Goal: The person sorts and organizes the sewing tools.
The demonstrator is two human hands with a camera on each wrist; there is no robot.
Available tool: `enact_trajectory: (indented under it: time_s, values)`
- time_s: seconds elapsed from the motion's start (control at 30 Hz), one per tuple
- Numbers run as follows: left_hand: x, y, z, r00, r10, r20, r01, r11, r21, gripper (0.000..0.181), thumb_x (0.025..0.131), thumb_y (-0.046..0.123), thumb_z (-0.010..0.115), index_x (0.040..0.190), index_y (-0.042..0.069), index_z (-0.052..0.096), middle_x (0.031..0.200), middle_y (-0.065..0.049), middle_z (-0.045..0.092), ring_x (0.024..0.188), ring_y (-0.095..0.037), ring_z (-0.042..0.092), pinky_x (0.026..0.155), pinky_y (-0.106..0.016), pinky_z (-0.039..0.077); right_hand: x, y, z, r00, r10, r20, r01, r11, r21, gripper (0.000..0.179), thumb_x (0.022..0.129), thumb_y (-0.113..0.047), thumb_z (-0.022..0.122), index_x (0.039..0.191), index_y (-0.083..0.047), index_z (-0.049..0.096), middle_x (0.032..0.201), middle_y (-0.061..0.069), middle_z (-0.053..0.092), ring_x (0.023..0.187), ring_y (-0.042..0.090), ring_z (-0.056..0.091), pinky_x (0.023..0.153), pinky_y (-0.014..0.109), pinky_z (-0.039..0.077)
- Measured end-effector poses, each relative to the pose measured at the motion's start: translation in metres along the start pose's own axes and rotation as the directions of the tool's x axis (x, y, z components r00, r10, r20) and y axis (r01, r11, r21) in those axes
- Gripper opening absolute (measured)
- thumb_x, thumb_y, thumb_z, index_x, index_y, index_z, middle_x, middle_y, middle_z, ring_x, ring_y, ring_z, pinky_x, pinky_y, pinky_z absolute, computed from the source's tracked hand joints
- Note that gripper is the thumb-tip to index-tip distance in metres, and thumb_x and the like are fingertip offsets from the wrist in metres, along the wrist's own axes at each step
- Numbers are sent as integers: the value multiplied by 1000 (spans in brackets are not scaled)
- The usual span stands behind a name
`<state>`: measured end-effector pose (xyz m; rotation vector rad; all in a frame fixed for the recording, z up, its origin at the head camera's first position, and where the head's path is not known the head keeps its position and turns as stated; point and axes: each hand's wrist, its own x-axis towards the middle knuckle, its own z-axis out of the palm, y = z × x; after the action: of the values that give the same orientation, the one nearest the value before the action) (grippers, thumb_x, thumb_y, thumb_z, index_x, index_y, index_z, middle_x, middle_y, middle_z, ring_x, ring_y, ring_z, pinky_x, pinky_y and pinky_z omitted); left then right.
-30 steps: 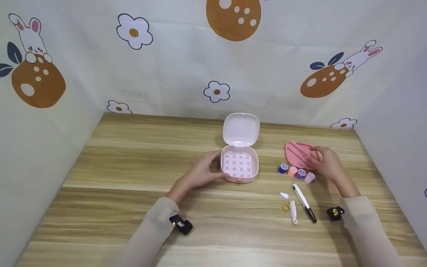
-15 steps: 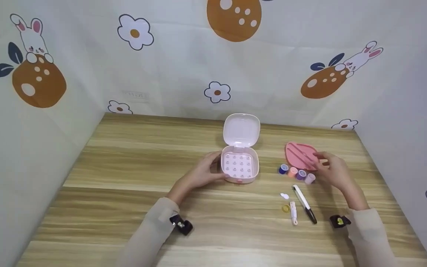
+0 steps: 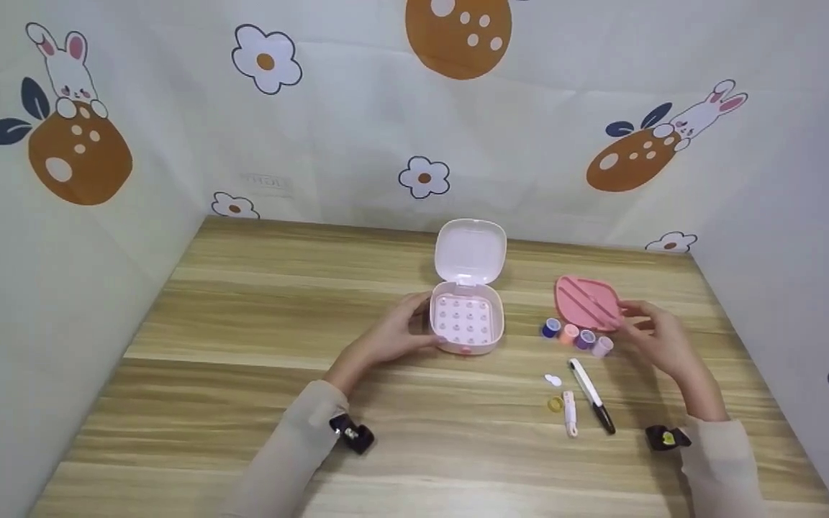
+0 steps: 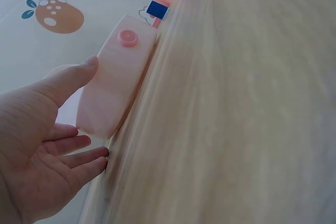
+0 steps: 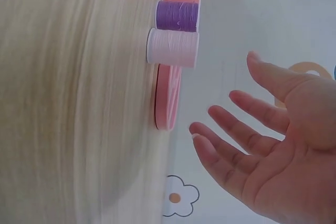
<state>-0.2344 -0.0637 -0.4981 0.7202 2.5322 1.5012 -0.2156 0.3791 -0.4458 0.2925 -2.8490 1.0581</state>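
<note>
A pale pink box point(image 3: 466, 349) stands with its lid point(image 3: 470, 252) raised and a patterned bottom showing inside. My left hand point(image 3: 393, 332) rests at its left side, thumb touching the front face near a round pink button point(image 4: 127, 38); the other fingers lie loosely extended by the side. My right hand point(image 3: 663, 344) is at the right edge of a flat, rounded pink piece point(image 3: 578, 298) with diagonal bars. In the right wrist view, its fingers are relaxed, holding nothing, apart from that piece. Several thread spools point(image 3: 568, 334) stand in a row in front of it.
On the wooden table point(image 3: 242, 403) lie a white-and-black pen-like tool point(image 3: 591, 396), a slim white tool point(image 3: 570, 414), a yellowish ring point(image 3: 555, 404) and a small white piece point(image 3: 553, 380). A printed cloth point(image 3: 342, 108) walls the table at back and sides.
My right hand has drawn back to the right, off the pink barred piece, uncovering more of it. The left hand and the box have stayed in place.
</note>
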Motion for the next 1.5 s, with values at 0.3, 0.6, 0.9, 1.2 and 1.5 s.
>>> enact_trajectory:
  time_s: [0.3,0.6,0.9,1.2,1.5]
  values:
    - [0,0,1,1000,18,6,-18,1000,-1,85,88,20,87,156,-6,43,153,-26,52,143,-40,51,126,-51,37,-7,9,-2,1000,13,-7,-12,997,80,37,102,0,66,136,15,60,125,40,65,101,49,72,78,13,56]
    - [-2,-2,-1,1000,29,-1,-29,999,34,86,89,19,85,157,-7,40,154,-27,51,143,-42,49,126,-54,35,-5,16,5,999,17,43,-23,990,139,40,100,-2,70,135,15,60,118,33,69,88,8,68,77,17,58]
    - [-2,-2,0,1000,22,3,-22,999,34,85,90,20,85,158,-6,41,155,-26,52,143,-40,51,126,-51,36,-6,25,6,995,19,101,-41,973,227,39,95,2,74,128,18,63,110,32,71,84,2,69,75,18,61]
    - [-1,-2,0,1000,23,9,-24,999,29,85,90,21,85,158,-5,41,156,-25,50,144,-40,50,126,-51,36,-7,28,5,979,82,188,-125,965,232,40,94,-6,78,127,13,66,123,35,69,90,-2,70,80,18,60]
    - [0,-3,0,999,46,-6,-46,998,44,83,89,22,86,156,-5,44,152,-27,53,142,-40,52,124,-51,39,-8,25,5,967,112,230,-166,959,230,43,93,-12,81,128,10,68,121,30,73,93,-1,71,84,17,58]
